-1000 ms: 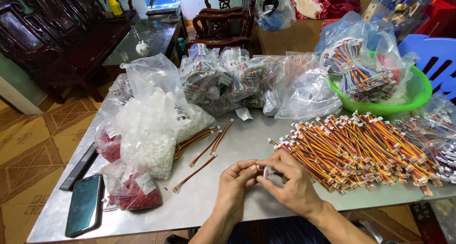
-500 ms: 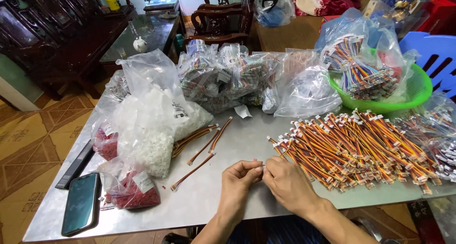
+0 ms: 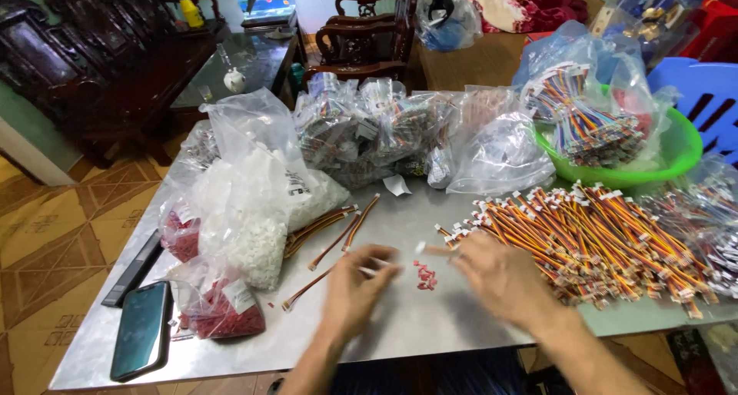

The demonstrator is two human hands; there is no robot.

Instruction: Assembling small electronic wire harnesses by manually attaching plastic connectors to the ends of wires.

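Observation:
My left hand point(image 3: 355, 289) is blurred by motion near the table's front edge, its fingers pinched on a thin cable end point(image 3: 378, 270). My right hand point(image 3: 501, 278) is a little apart to the right, at the left edge of a big pile of orange-striped cables with white connectors point(image 3: 592, 237). Its fingertips hold one cable point(image 3: 432, 250) whose white plug points left. A few small red parts point(image 3: 425, 277) lie on the metal table point(image 3: 430, 330) between the hands. Several finished cables point(image 3: 332, 227) lie to the left.
Clear bags of white parts point(image 3: 250, 203) and red parts point(image 3: 219, 307) stand at the left, beside a phone point(image 3: 141, 330). Bags of cables point(image 3: 369, 130) fill the back. A green basin point(image 3: 653, 164) sits at the right, with a blue chair point(image 3: 703, 95) behind it.
My hands were together, working one cable. They have now moved apart, the left drifting left and the right toward the cable pile. Red parts now show on the table between them.

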